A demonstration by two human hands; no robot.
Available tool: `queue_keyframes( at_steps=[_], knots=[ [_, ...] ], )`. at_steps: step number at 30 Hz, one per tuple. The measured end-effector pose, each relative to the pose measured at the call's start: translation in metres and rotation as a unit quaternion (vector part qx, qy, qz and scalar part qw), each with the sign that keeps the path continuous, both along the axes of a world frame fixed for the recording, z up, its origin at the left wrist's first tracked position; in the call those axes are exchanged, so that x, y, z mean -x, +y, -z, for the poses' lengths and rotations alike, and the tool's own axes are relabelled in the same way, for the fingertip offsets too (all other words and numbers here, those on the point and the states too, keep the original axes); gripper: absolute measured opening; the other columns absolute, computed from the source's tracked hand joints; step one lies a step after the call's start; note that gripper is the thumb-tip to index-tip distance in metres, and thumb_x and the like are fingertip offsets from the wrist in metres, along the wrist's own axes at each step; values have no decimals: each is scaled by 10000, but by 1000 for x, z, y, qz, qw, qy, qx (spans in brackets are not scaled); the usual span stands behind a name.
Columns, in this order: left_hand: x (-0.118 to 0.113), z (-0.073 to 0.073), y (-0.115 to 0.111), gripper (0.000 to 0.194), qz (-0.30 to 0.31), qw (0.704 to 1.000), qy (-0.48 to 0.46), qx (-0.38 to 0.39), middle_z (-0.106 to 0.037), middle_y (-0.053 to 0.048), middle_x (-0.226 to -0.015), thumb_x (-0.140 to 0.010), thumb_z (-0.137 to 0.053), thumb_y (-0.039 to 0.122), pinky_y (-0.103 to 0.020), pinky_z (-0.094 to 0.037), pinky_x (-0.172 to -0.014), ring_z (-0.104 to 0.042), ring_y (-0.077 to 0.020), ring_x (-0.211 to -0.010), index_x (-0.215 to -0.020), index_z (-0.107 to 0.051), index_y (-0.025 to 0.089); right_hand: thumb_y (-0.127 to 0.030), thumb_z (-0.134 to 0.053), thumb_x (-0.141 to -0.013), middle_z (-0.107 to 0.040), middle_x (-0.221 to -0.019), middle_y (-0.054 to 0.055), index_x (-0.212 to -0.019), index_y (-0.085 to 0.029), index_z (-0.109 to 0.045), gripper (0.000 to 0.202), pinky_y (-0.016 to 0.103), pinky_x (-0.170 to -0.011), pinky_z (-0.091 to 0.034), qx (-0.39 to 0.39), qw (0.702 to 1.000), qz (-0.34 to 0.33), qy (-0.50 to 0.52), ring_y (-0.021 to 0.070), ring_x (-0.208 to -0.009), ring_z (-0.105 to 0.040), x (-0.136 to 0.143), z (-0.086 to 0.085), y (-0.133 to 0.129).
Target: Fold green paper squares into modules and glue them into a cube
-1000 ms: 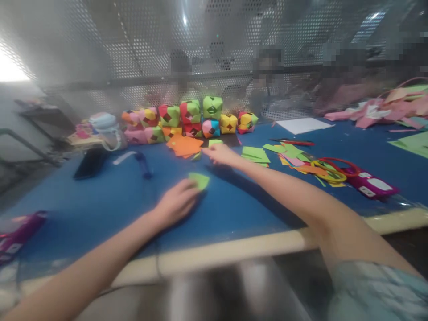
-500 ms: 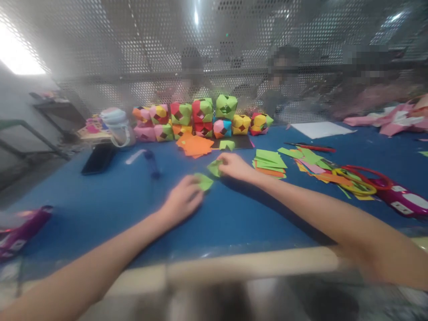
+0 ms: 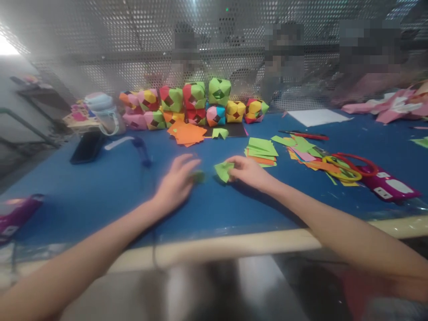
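My left hand (image 3: 175, 180) is smeared by motion over the blue table, its upper fingers stretched out. At its thumb is a small folded green paper piece (image 3: 198, 177), blurred like the hand and apparently pinched. In my right hand (image 3: 249, 171), thumb and fingers close on the right side of another folded green paper piece (image 3: 223, 171), whose creased pocket faces left. A gap of blue tabletop separates the two pieces. Beyond them lies a third folded green piece (image 3: 220, 133) on a dark sheet (image 3: 237, 130).
Several coloured paper cubes (image 3: 195, 96) are stacked at the back, with orange sheets (image 3: 187, 133) before them. Right of my right hand are green squares (image 3: 261, 147), paper scraps (image 3: 304, 154), scissors (image 3: 344, 167) and a purple power strip (image 3: 389, 183). A phone (image 3: 87, 147) and bottle (image 3: 102, 111) stand left.
My left hand has lifted its fingers and turned, and its green piece is now more hidden and blurred. My right hand has drawn its piece slightly nearer. The camera has tilted down.
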State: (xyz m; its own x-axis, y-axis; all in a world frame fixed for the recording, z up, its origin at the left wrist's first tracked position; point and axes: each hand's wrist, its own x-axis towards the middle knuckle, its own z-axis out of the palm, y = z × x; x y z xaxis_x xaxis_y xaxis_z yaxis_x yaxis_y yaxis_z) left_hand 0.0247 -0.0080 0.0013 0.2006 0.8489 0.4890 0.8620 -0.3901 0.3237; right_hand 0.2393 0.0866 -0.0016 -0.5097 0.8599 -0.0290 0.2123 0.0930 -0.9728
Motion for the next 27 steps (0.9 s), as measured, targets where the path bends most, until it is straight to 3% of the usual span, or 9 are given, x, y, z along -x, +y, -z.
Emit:
queue_keyframes(
  at_steps=[3,10,16,22,25,27],
  knots=[
    [0,-1,1,374,6,1000,-9,28,-488,-144,-1297,-848,-423,94,-331,-546,-836,-524,-204,-1161,-1211,-481,165,-62,-573,-672,-600,-553,-50,-858,-158,-613,213,241,-566,-525,60,998,2,21,98,-489,-598,2,-2,1],
    [5,2,5,297,-29,990,-69,117,-676,-66,-955,-834,-506,219,-330,-550,-772,-639,-167,-846,-1114,-581,155,-86,-642,-685,-627,-623,-26,-877,-156,-579,214,237,-541,-532,207,971,-46,108,86,-501,-595,-5,-7,0],
    [1,2,6,296,-24,986,-70,152,-694,-62,-949,-823,-532,268,-304,-540,-700,-631,-155,-765,-1090,-610,167,-214,-695,-700,-618,-627,-20,-792,-153,-594,149,218,-497,-497,241,961,-64,121,74,-492,-559,-3,-4,-1],
    [-4,3,7,313,-41,982,-75,167,-693,-73,-919,-840,-527,285,-310,-527,-695,-624,-161,-766,-1107,-614,146,-247,-673,-675,-567,-556,-40,-641,-161,-573,136,205,-469,-435,126,986,-26,105,69,-474,-505,-2,-7,-5],
    [-6,5,8,336,-40,984,-77,157,-688,-67,-959,-842,-531,280,-301,-524,-697,-622,-154,-778,-1148,-592,158,-268,-629,-721,-588,-568,-26,-668,-171,-596,115,230,-508,-439,-19,1000,-3,22,94,-507,-524,-7,-11,-6],
    [-7,7,9,351,-37,986,-74,148,-686,-58,-971,-840,-536,264,-289,-522,-697,-618,-144,-772,-1175,-573,164,-267,-584,-772,-634,-648,1,-709,-179,-623,116,259,-569,-459,-164,986,17,-33,122,-586,-564,-11,-11,-6]
  ],
)
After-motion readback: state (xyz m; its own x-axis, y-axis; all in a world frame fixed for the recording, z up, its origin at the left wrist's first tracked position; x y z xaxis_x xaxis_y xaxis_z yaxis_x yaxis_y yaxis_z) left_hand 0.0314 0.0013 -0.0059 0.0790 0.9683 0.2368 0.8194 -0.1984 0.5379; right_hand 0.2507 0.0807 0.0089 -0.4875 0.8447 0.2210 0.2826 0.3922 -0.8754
